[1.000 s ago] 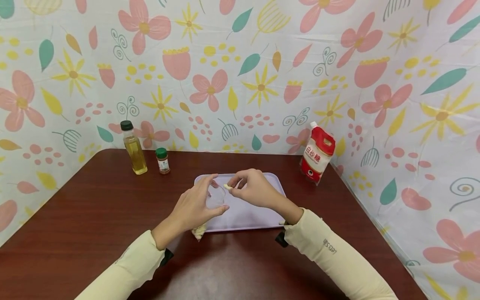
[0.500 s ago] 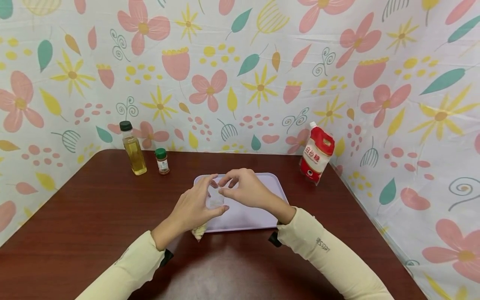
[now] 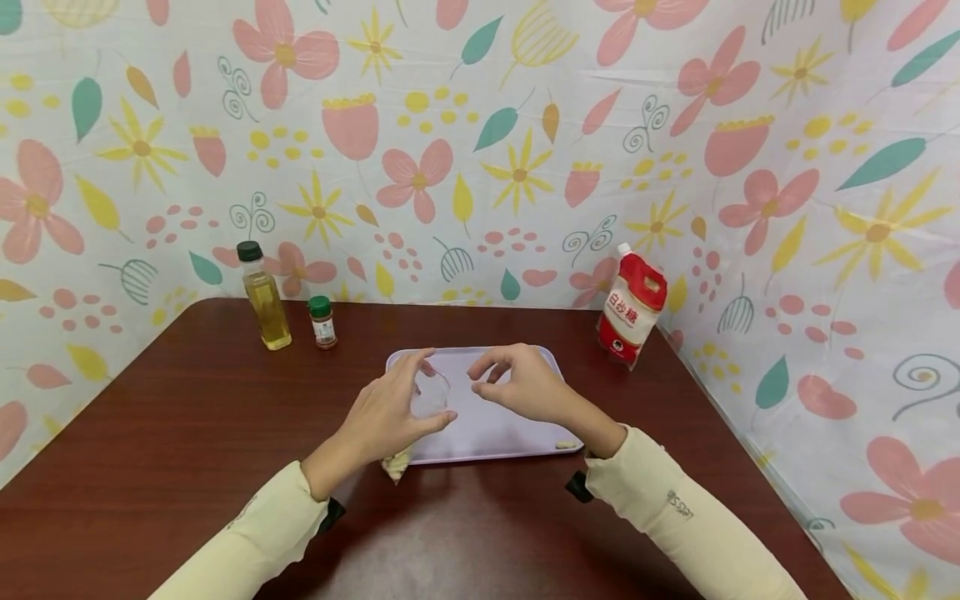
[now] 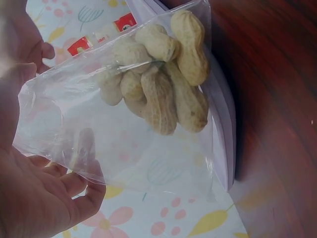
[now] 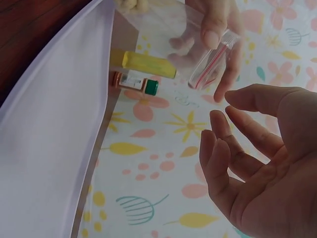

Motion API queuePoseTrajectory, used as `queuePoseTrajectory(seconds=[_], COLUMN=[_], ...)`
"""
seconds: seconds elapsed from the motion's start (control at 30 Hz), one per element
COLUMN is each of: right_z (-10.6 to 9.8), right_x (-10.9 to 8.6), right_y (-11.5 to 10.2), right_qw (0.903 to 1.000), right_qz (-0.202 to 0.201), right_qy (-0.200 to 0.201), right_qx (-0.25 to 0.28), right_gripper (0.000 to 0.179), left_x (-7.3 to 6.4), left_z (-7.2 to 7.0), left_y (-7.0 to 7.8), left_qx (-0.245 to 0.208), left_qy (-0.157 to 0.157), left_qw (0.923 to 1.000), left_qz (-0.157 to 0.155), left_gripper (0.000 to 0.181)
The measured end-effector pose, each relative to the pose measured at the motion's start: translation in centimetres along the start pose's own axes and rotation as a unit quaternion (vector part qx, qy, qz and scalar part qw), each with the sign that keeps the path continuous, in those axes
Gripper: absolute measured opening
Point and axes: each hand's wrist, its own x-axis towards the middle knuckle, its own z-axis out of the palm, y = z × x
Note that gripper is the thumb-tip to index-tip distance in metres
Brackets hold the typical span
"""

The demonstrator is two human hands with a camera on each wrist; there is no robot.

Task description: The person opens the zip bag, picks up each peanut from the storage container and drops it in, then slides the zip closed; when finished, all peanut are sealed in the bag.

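Observation:
My left hand [image 3: 390, 408] holds a clear zip bag [image 4: 64, 124] near its mouth, thumb and fingers spread apart. Several unshelled peanuts [image 4: 161, 99] sit at the bag's bottom end, by the near left edge of the lilac tray [image 3: 495, 437]. The bag's red zip strip [image 5: 210, 67] shows beside the left fingers in the right wrist view. Just right of the bag mouth is my right hand [image 3: 525, 383], with loosely bent fingers and nothing between them. Another peanut [image 3: 566, 445] lies in the tray's near right corner.
An oil bottle [image 3: 266, 304] and a green-capped spice jar [image 3: 322, 323] stand at the back left of the dark wooden table [image 3: 187, 417]. A red and white sugar pouch [image 3: 632, 308] stands at the back right. Flowered cloth [image 3: 465, 150] hangs behind.
My right hand carried a peanut to the bag mouth, let it go and drew back to the right, now without it. The left hand stays nearly still.

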Motion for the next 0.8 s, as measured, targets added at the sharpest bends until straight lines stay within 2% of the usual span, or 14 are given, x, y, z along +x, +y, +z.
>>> queuePoseTrajectory(seconds=[0.2,0.4,0.67,0.8], right_z=[-0.5,-1.3,-1.6,-2.0], right_x=[-0.9,-2.3,-4.2,-4.9], right_y=[1.0,2.4,5.8,7.1], right_qw=[1.0,0.9996,0.9977,0.9965], right_qz=[-0.003,0.009,0.055,0.066], right_qy=[-0.001,-0.025,-0.039,-0.049], right_qx=[0.002,0.006,-0.011,-0.014], right_gripper=[0.01,0.01,0.011,0.012], left_x=[0.0,-0.2,-0.4,-0.4], left_z=[-0.1,-0.3,-0.6,-0.7], left_y=[-0.2,-0.3,-0.5,-0.6], left_qx=[0.001,0.002,0.007,0.008], left_qy=[-0.001,-0.001,0.003,0.007], left_qw=[1.0,1.0,0.9999,0.9999], left_qz=[-0.002,-0.008,-0.008,-0.005], left_gripper=[0.085,0.085,0.084,0.084])
